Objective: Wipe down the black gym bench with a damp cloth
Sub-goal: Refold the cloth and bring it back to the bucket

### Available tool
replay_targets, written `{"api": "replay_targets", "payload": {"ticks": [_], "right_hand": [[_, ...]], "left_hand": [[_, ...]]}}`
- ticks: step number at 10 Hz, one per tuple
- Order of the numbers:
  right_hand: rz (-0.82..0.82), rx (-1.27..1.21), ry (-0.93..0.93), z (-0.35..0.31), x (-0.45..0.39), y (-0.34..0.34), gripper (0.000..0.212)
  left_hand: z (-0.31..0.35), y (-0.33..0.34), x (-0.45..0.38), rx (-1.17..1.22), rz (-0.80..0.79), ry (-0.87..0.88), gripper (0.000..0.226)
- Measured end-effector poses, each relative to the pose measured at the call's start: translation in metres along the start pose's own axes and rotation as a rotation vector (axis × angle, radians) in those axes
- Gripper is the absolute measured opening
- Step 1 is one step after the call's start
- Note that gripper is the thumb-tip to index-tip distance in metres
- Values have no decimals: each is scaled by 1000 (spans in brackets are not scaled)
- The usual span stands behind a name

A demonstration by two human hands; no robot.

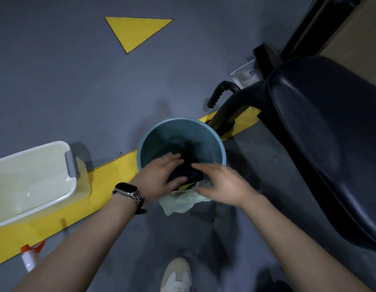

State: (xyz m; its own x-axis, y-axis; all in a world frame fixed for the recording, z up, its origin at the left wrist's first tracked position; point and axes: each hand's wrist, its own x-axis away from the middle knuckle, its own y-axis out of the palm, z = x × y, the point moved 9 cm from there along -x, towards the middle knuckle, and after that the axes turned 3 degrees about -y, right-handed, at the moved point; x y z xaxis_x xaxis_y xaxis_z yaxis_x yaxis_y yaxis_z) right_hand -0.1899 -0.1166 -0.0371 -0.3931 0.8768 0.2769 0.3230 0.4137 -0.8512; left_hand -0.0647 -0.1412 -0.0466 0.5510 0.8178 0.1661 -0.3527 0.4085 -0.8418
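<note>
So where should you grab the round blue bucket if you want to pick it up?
Probably by the rim of the blue bucket, coming down from above on its right side. No handle shows in this view, and the top is open with a thin edge that fingers can hook over. The near edge is taken up by both hands and the cloths.

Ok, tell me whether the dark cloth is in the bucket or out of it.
Partly out. Both hands, left hand and right hand, hold the dark cloth at the blue bucket rim's near edge.
</note>
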Motion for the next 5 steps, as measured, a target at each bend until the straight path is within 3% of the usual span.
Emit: {"api": "replay_targets", "payload": {"ticks": [1, 3, 4, 5], "right_hand": [[-163, 146, -84, 0, 14, 26, 65], [-64, 163, -151, 7, 17, 29, 41], [-40, 163, -104, 13, 20, 21, 46], [-111, 169, 2, 15, 31, 16, 59]], "left_hand": [[4, 31, 16, -130, -320, -11, 71], [-6, 43, 29, -379, -342, 109, 41], [-16, 43, 31, -365, -330, 97, 56], [-14, 30, 38, -344, -248, 123, 95]]}}
